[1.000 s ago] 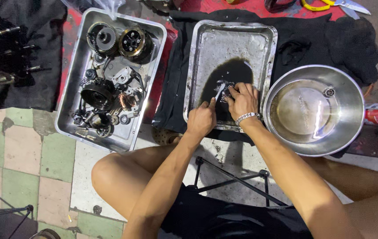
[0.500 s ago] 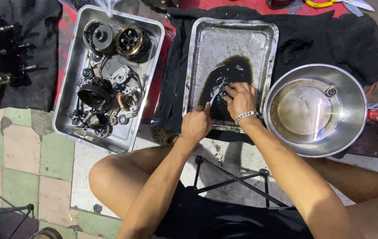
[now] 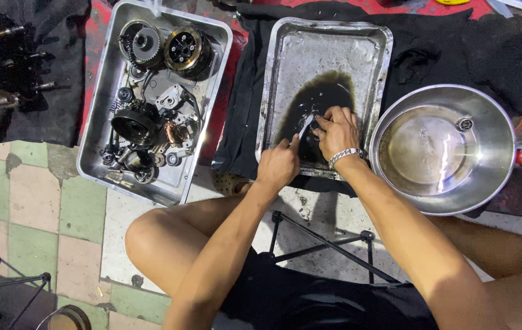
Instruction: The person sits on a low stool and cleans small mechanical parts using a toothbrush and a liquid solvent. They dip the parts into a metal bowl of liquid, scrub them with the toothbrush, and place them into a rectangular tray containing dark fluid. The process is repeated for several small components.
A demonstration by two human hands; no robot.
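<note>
A metal tray [image 3: 368, 46] holds a pool of dark oily liquid [image 3: 325, 91] at its near end. Both my hands work in that pool. My left hand [image 3: 278, 165] grips a thin metal tool, its blade [image 3: 305, 125] slanting up toward the right. My right hand [image 3: 336, 131], with a metal bracelet at the wrist, is closed over a small dark part [image 3: 315, 126] lying in the liquid. The part itself is mostly hidden under my fingers.
A second metal tray [image 3: 101, 116] on the left is full of engine parts, gears and clutch pieces. A round steel bowl [image 3: 499, 146] with clear liquid sits at the right. Black cloth lies under the trays. A folding stool frame [image 3: 325, 241] stands between my knees.
My hands have stayed in the dark pool, shifting only slightly; the tool in my left hand has changed angle a little against the part. The view has drifted a little.
</note>
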